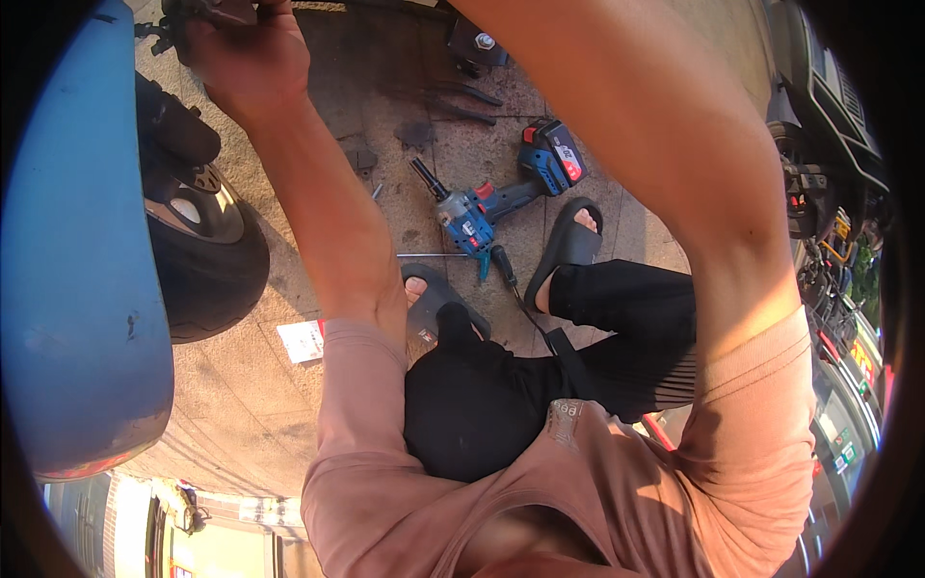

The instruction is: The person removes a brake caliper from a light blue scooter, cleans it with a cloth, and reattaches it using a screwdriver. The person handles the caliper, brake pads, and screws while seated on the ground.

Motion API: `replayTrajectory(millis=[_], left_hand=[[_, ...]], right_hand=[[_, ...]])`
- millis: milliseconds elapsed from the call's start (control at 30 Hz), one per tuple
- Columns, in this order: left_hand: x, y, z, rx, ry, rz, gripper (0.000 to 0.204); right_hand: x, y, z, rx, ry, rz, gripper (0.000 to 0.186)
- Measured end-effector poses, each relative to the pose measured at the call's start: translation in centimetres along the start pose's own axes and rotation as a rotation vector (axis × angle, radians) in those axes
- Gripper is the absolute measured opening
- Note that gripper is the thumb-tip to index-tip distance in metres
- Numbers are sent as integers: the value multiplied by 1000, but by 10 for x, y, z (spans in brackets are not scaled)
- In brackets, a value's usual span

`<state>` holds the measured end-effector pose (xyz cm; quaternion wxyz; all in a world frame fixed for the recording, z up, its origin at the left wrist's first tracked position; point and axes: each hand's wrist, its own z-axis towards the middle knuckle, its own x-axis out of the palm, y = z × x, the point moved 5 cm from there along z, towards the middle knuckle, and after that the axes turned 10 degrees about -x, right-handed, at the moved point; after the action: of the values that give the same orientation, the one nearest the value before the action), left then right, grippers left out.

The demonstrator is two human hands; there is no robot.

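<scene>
My left hand (252,60) is at the top left, its fingers curled round a dark part (217,13) beside a light-blue scooter body (72,231) and wheel (236,275). My right forearm (626,106) runs out of the top edge; that hand is out of view. Below and between my arms, a blue cordless impact wrench (467,222) lies on the paving, with a black cord and a thin metal rod beside it. Dark pliers (462,111) lie above it, and a black part with a bolt (482,40) is at the top.
My sandaled feet (573,236) are on the paving around the wrench. A small white packet (299,342) lies left of my left arm. Parked scooters (829,241) line the right rim. A shopfront (193,539) shows at the lower left.
</scene>
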<state>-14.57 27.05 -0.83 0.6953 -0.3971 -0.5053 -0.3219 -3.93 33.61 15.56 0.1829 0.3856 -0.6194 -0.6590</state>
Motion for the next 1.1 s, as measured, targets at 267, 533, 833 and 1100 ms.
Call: replayTrajectory(millis=[267, 533, 833, 1100], left_hand=[[-5, -13, 4, -165, 91, 118, 48], [-2, -5, -1, -242, 110, 20, 60], [2, -7, 9, -380, 172, -152, 58], [1, -2, 4, -403, 238, -294, 61]], right_hand=[[27, -50, -29, -282, -232, 1, 24], [109, -212, -345, 397, 869, -590, 42], [121, -299, -397, 361, 525, -772, 29], [92, -227, -381, 178, 452, -647, 29]])
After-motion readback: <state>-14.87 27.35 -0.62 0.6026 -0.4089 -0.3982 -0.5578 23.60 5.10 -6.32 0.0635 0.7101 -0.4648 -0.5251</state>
